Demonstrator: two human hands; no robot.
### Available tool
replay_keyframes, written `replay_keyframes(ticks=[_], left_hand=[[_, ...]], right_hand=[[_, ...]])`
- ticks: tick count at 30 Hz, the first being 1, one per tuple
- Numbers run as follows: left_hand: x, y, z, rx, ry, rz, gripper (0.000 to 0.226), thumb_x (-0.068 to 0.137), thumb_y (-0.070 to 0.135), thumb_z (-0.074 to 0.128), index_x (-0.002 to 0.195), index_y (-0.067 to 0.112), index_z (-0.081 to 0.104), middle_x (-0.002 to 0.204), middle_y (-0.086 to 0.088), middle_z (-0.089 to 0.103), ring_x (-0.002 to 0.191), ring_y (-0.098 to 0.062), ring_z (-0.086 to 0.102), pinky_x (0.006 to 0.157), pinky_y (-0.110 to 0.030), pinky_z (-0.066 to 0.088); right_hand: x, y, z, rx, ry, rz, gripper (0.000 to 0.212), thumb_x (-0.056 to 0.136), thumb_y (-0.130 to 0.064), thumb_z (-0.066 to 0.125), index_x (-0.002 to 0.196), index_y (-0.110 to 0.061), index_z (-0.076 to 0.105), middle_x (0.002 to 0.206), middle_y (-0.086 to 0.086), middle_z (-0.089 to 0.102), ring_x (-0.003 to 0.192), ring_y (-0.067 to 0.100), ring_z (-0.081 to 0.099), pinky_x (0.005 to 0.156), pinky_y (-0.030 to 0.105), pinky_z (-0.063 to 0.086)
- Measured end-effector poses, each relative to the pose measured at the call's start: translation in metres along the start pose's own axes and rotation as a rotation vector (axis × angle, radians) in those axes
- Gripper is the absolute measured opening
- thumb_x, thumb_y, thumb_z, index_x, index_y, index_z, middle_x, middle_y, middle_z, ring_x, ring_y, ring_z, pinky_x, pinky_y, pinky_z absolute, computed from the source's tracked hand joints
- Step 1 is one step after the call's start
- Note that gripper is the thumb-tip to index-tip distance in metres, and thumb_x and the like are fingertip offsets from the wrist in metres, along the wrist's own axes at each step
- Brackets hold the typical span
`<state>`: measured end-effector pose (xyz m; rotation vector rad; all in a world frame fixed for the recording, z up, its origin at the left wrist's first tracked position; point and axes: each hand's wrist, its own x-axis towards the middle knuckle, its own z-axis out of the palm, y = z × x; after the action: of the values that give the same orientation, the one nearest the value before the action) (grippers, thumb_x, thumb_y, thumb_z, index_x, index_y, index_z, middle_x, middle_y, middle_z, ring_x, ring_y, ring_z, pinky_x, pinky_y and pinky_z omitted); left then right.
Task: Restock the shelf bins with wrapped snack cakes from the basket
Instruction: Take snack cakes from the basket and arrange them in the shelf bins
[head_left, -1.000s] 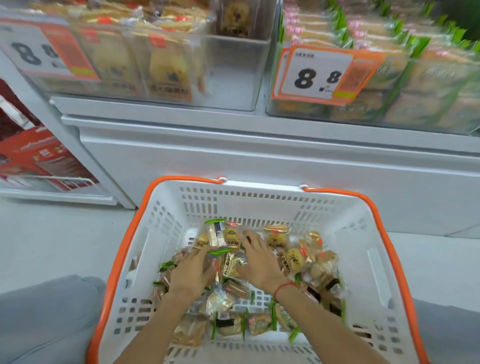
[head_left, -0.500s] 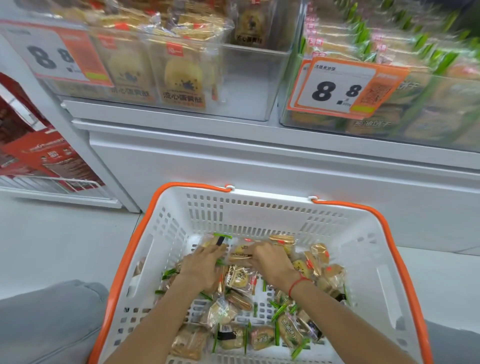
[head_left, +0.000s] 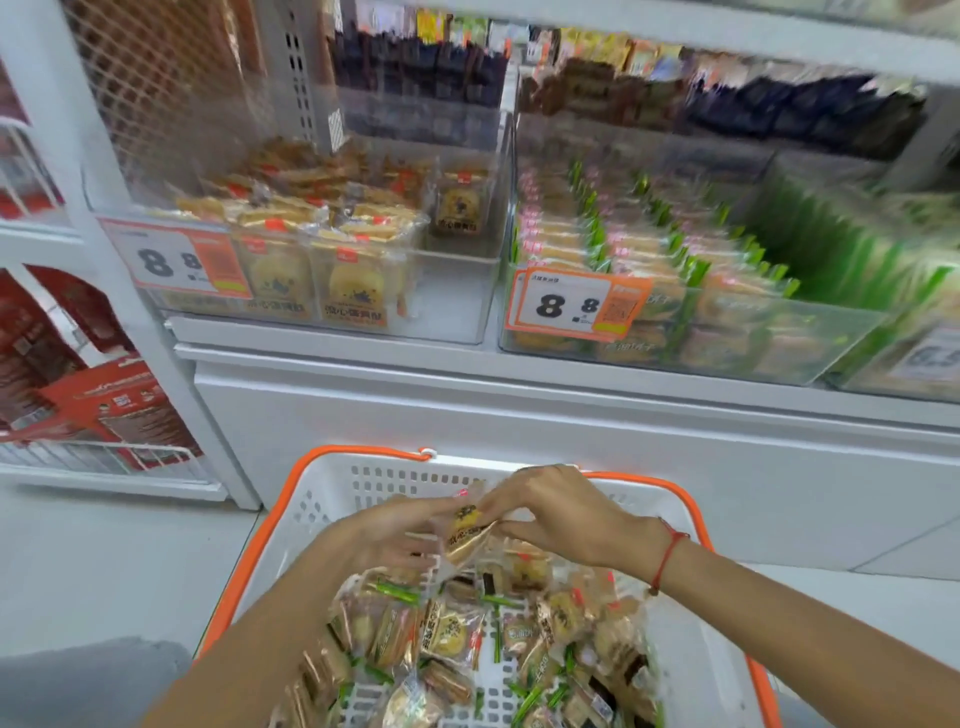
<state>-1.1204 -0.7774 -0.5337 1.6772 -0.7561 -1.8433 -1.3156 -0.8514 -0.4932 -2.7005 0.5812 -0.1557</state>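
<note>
**Both hands on one wrapped cake, above basket**

Left hand (head_left: 387, 540) and right hand (head_left: 561, 517) both pinch one wrapped snack cake (head_left: 465, 535), lifted above the pile at lower centre. Basket (head_left: 311, 512), white with orange rim, holds many more. Shelf bins: left bin (head_left: 457, 306) part full; right bin (head_left: 810, 338) packed.

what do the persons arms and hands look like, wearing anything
Both forearms are bare, with no sleeves, gloves, rings or watch in view. The right hand has a thin red string bracelet tied around its wrist, with a small knot or bead hanging from it. The left hand and its wrist wear nothing.
</note>
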Motion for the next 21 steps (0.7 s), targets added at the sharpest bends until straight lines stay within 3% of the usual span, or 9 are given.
replay_keyframes(ticks=[2, 4, 6, 8, 12, 14, 16, 18, 21], left_hand=[[-0.015, 0.010, 0.000, 0.008, 0.042, 0.106, 0.071, 0.069, 0.057, 0.068, 0.123, 0.011, 0.063, 0.118, -0.002, 0.067, 0.104, -0.016, 0.066, 0.077, -0.021, 0.054], [-0.028, 0.020, -0.001, -0.007, 0.098, 0.238, 0.054, 0.076, 0.050, 0.067, 0.115, 0.013, 0.068, 0.110, -0.003, 0.071, 0.097, -0.013, 0.068, 0.075, -0.018, 0.053], [-0.039, 0.030, -0.002, -0.019, 0.184, 0.365, 0.043, 0.080, 0.042, 0.067, 0.111, 0.012, 0.069, 0.107, -0.008, 0.072, 0.091, -0.014, 0.069, 0.074, -0.017, 0.054], [-0.049, 0.041, -0.001, -0.021, 0.249, 0.466, 0.039, 0.081, 0.037, 0.069, 0.111, 0.013, 0.068, 0.104, -0.006, 0.073, 0.094, -0.017, 0.070, 0.077, -0.020, 0.055], [-0.070, 0.066, 0.002, -0.051, 0.289, 0.618, 0.042, 0.077, 0.039, 0.076, 0.111, 0.016, 0.067, 0.107, -0.002, 0.072, 0.095, -0.019, 0.070, 0.083, -0.030, 0.057], [-0.081, 0.080, 0.000, -0.036, 0.288, 0.673, 0.039, 0.078, 0.036, 0.077, 0.110, 0.017, 0.066, 0.107, 0.002, 0.071, 0.095, -0.016, 0.070, 0.082, -0.030, 0.058], [-0.092, 0.096, -0.005, 0.058, 0.302, 0.741, 0.027, 0.082, 0.024, 0.074, 0.106, 0.015, 0.065, 0.103, 0.003, 0.070, 0.096, -0.009, 0.067, 0.081, -0.019, 0.054], [-0.105, 0.114, -0.012, 0.255, 0.336, 0.818, 0.029, 0.078, 0.021, 0.075, 0.104, 0.018, 0.064, 0.103, 0.006, 0.069, 0.099, -0.003, 0.064, 0.083, -0.013, 0.048], [-0.128, 0.142, -0.020, 0.460, 0.303, 0.910, 0.031, 0.074, 0.022, 0.078, 0.103, 0.023, 0.065, 0.103, 0.004, 0.071, 0.098, -0.008, 0.066, 0.086, -0.022, 0.052]], right_hand=[[-0.002, -0.006, -0.022, -0.031, 0.029, -0.026, 0.022, 0.085, -0.032, 0.069, 0.107, -0.031, 0.072, 0.110, -0.012, 0.070, 0.103, 0.013, 0.063, 0.082, 0.032, 0.052], [-0.006, -0.011, -0.043, -0.004, -0.007, 0.010, 0.040, 0.082, -0.040, 0.072, 0.121, -0.034, 0.064, 0.128, -0.014, 0.059, 0.117, 0.007, 0.051, 0.095, 0.028, 0.044], [-0.008, -0.018, -0.060, 0.161, 0.007, 0.121, 0.068, 0.076, -0.048, 0.074, 0.137, -0.036, 0.046, 0.143, -0.017, 0.040, 0.128, 0.001, 0.038, 0.106, 0.022, 0.033], [-0.007, -0.026, -0.071, 0.343, 0.125, 0.286, 0.080, 0.076, -0.050, 0.072, 0.144, -0.034, 0.033, 0.144, -0.017, 0.036, 0.127, 0.002, 0.041, 0.105, 0.027, 0.038], [0.009, -0.034, -0.085, 0.594, 0.228, 0.451, 0.049, 0.081, -0.035, 0.074, 0.124, -0.028, 0.051, 0.116, -0.007, 0.059, 0.104, 0.010, 0.059, 0.092, 0.030, 0.051], [0.014, -0.038, -0.096, 0.616, 0.307, 0.406, 0.031, 0.082, -0.026, 0.074, 0.110, -0.025, 0.060, 0.107, -0.006, 0.063, 0.101, 0.007, 0.060, 0.088, 0.020, 0.049], [0.017, -0.044, -0.109, 0.604, 0.372, 0.337, 0.027, 0.083, -0.019, 0.073, 0.107, -0.025, 0.062, 0.105, -0.011, 0.065, 0.100, 0.000, 0.059, 0.081, 0.008, 0.045], [0.022, -0.050, -0.122, 0.574, 0.437, 0.262, 0.026, 0.082, -0.016, 0.075, 0.104, -0.025, 0.065, 0.104, -0.011, 0.067, 0.099, 0.000, 0.061, 0.081, 0.006, 0.043], [0.034, -0.057, -0.142, 0.493, 0.504, 0.138, 0.026, 0.081, -0.016, 0.075, 0.105, -0.025, 0.068, 0.104, -0.013, 0.068, 0.099, -0.001, 0.061, 0.085, 0.013, 0.046]])
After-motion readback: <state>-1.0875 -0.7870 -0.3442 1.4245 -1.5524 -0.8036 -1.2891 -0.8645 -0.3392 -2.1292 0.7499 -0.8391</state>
